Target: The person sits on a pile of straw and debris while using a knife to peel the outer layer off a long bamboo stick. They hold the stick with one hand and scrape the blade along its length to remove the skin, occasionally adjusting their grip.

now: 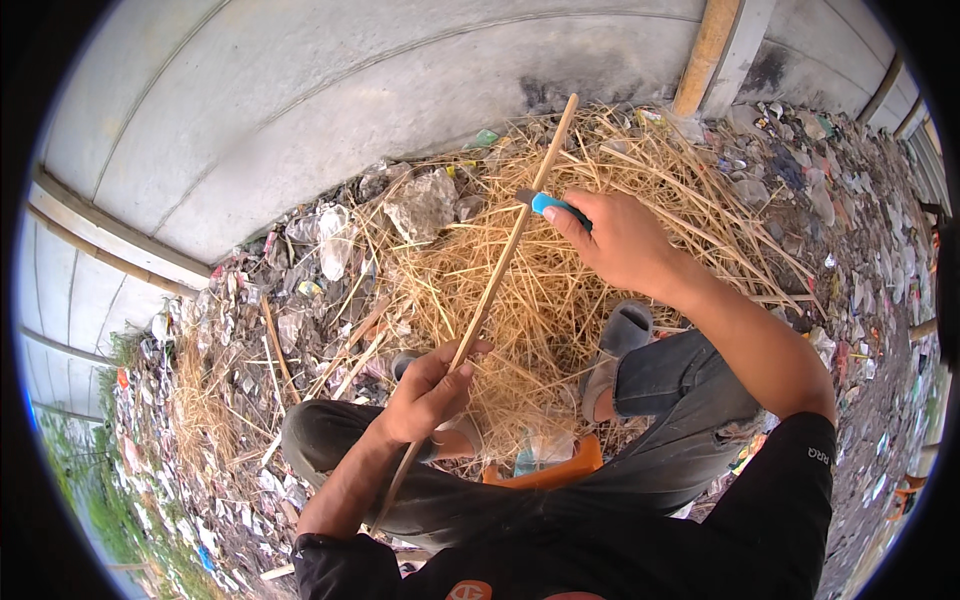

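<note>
A long, thin bamboo stick (pixel 500 268) slants across in front of me, its far end up near the wall and its near end by my left thigh. My left hand (pixel 430 395) is closed around its lower part. In my right hand (pixel 622 240) is a knife (pixel 550 204) with a blue and black handle. Its short dark blade lies against the upper part of the stick. Beneath both hands spreads a heap of pale bamboo shavings (pixel 530 300), between and beyond my feet.
A grey panel wall (pixel 400 80) with a wooden post (pixel 708 55) rises behind the heap. Plastic litter (pixel 820 190) covers the ground on both sides. Crumpled clear plastic (pixel 422 205) lies near the wall. Part of an orange seat (pixel 575 467) shows between my legs.
</note>
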